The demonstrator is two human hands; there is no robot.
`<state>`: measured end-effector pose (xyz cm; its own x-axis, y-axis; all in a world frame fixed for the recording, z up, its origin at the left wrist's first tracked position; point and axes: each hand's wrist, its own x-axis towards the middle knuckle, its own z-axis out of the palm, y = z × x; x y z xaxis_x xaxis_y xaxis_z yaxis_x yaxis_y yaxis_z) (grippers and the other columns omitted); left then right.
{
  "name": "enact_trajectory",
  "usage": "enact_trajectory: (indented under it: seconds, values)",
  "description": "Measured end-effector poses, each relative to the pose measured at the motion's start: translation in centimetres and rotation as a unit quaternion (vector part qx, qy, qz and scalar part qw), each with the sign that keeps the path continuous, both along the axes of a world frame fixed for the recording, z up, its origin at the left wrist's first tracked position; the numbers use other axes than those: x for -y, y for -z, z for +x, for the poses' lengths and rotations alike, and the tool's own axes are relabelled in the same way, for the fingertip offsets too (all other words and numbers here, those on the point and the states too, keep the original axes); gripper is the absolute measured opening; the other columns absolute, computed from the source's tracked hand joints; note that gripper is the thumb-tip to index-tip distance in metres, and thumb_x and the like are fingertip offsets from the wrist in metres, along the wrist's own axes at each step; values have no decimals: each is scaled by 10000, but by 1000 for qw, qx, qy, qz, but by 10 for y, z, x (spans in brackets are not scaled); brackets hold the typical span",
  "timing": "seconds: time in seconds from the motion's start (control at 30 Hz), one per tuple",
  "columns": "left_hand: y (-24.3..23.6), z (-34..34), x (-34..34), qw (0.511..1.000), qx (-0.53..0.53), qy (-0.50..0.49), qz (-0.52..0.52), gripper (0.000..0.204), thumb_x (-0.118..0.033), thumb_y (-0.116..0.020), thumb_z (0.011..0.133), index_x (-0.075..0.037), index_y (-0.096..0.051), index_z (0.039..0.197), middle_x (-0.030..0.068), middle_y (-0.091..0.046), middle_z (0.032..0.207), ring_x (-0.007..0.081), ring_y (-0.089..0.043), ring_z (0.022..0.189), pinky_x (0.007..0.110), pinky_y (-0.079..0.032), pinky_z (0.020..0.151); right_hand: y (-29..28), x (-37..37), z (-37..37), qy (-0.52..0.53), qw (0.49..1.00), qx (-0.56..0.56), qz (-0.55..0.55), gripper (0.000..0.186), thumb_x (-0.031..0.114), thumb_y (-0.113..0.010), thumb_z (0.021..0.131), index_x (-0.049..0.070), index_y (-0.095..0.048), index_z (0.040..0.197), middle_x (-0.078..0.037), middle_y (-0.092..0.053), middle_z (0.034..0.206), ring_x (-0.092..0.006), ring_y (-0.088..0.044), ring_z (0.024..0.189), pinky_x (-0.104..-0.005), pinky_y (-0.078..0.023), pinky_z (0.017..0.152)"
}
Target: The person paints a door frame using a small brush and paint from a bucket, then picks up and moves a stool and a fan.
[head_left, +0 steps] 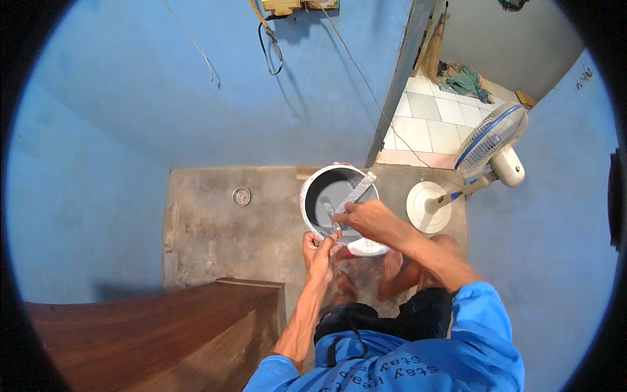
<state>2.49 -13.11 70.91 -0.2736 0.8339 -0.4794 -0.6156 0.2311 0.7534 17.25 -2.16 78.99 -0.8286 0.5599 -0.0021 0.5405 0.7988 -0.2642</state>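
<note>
A white bucket (pixel 307 196) with a dark inside stands on the floor in front of me, holding smooth grey material. Over its near rim, my left hand (pixel 318 256) is closed around a small putty knife (pixel 330 213), whose narrow, smeared blade points into the bucket. A bit of orange shows by the fingertips. My right hand (pixel 367 219) is closed on a wide flat scraper (pixel 356 191), its long pale blade slanting toward the far right rim. The two tools come close together above the grey material. Whether they touch, I cannot tell. My right fingers hide the scraper's handle.
A standing fan (pixel 493 140) with a round white base is to the right of the bucket. A small metal dish (pixel 241 196) lies on the floor to the left. Brown wooden furniture (pixel 163 326) fills the lower left. Beyond the doorway are a broom (pixel 432 55) and crumpled cloth (pixel 467 83).
</note>
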Motion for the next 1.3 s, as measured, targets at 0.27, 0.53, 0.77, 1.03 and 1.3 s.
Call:
enact_trajectory:
  seconds: [0.27,0.53,0.77,1.03,1.3]
  values:
    - [-13,-1,-11,1000,-4,6,15,297,-33,-702,846,-110,-447,978,57,-617,986,185,-655,924,418,-577,829,35,-34,-35,-162,979,98,-73,262,85,-655,784,119,-700,1041,-119,-712,849,-342,-712,841,-445,-562,677]
    - [-24,3,-34,999,29,-27,27,339,70,-680,827,-105,-412,938,57,-582,922,130,-599,785,296,-538,636,20,-59,-29,-115,989,-80,-39,155,127,-659,802,49,-620,930,-144,-653,864,-331,-693,804,-462,-538,632]
    - [-24,9,-60,1000,-3,-9,12,312,22,-682,837,-116,-427,953,28,-568,918,147,-603,811,396,-562,775,8,-76,-38,2,991,-46,124,206,97,-667,747,-2,-599,914,-122,-589,823,-270,-656,743,-357,-536,571]
    - [-33,23,-84,999,16,-35,16,374,47,-710,805,-102,-396,940,-3,-475,804,82,-506,653,285,-542,627,43,-113,-36,-13,978,-9,207,230,92,-697,723,-17,-666,923,-99,-592,895,-226,-633,828,-289,-557,582]
    - [-20,23,-99,999,9,-34,30,350,39,-704,806,-94,-416,954,-10,-474,814,78,-498,649,270,-521,609,37,-132,-30,7,985,-34,166,173,107,-670,753,0,-671,889,-107,-595,883,-225,-640,807,-302,-547,610]
